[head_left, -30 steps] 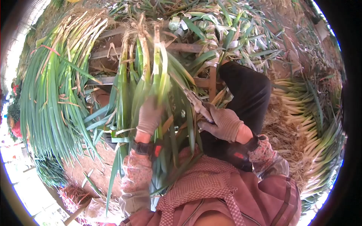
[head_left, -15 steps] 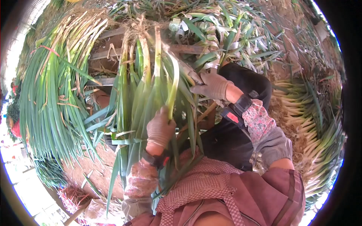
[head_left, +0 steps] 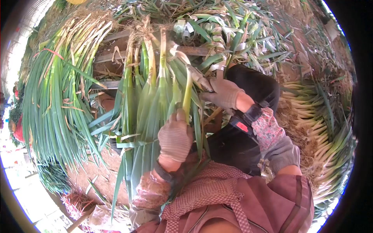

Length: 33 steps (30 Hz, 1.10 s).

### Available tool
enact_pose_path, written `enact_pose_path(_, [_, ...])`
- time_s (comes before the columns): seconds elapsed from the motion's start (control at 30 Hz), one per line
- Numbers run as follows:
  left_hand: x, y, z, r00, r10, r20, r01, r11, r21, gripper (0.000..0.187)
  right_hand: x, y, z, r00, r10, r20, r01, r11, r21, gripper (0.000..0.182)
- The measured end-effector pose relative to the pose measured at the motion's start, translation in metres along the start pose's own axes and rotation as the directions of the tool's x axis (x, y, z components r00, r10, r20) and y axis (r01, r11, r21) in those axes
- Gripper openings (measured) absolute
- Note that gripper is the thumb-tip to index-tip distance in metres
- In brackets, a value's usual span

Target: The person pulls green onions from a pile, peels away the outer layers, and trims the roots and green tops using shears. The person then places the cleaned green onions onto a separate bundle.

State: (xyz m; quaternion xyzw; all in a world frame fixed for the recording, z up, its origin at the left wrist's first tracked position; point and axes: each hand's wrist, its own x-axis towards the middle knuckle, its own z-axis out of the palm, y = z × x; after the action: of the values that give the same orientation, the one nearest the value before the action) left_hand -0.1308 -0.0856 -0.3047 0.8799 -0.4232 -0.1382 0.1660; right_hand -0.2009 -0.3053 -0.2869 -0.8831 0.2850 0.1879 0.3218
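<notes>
The person's gloved left hand (head_left: 175, 138) is closed around a bundle of green onions (head_left: 155, 93) lying across the lap, roots pointing away toward a wooden frame (head_left: 194, 49). The gloved right hand (head_left: 224, 93) has its fingers pinched shut on an outer leaf (head_left: 197, 76) near the top right of that bundle. Another heap of green onions (head_left: 54, 85) lies to the left, and trimmed white stalks (head_left: 318, 116) are piled on the right.
</notes>
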Motion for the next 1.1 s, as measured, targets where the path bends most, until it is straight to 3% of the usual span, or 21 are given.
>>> enact_pose_path(0.2, [0.039, 0.023, 0.038, 1.000, 0.019, 0.021, -0.017, 0.998, -0.060, 0.028, -0.021, 0.029, -0.009, 0.996, -0.006, -0.091, 0.006, 1.000, 0.001, 0.049])
enact_pose_path(0.3, [0.055, 0.029, 0.053, 0.988, 0.148, 0.046, -0.151, 0.987, 0.051, 0.028, -0.003, 0.053, 0.008, 0.995, 0.002, -0.096, -0.007, 0.998, -0.058, 0.048])
enact_pose_path(0.43, [0.067, 0.040, 0.068, 0.978, 0.098, 0.183, -0.127, 0.980, 0.154, 0.029, -0.001, 0.054, 0.003, 0.985, 0.093, -0.148, -0.093, 0.996, 0.007, 0.051])
enact_pose_path(0.63, [0.069, 0.038, 0.070, 0.979, 0.095, 0.183, -0.117, 0.987, 0.113, 0.034, 0.017, 0.069, 0.003, 0.957, 0.200, -0.208, -0.207, 0.978, -0.013, 0.056])
enact_pose_path(0.73, [0.070, 0.034, 0.073, 0.971, 0.142, 0.193, -0.167, 0.978, 0.122, 0.028, 0.016, 0.063, -0.004, 0.983, 0.159, -0.094, -0.156, 0.987, 0.038, 0.059])
enact_pose_path(0.83, [0.078, 0.029, 0.049, 0.949, 0.117, 0.291, -0.165, 0.976, 0.145, 0.021, 0.020, 0.063, 0.019, 0.996, 0.066, -0.052, -0.070, 0.994, -0.089, 0.057])
enact_pose_path(0.93, [0.103, -0.017, 0.046, 0.997, 0.081, 0.014, -0.081, 0.936, 0.344, 0.022, 0.006, 0.038, 0.022, 0.999, 0.042, -0.004, -0.042, 0.995, -0.090, 0.053])
enact_pose_path(1.0, [0.120, -0.036, 0.021, 0.994, -0.084, -0.068, 0.103, 0.923, 0.371, 0.025, -0.005, 0.023, 0.024, 0.999, 0.025, 0.021, -0.024, 0.998, -0.061, 0.052])
enact_pose_path(1.1, [0.133, -0.066, 0.016, 0.982, -0.175, -0.074, 0.190, 0.914, 0.358, 0.029, -0.015, 0.009, 0.034, 0.998, -0.064, 0.026, 0.065, 0.997, -0.039, 0.051])
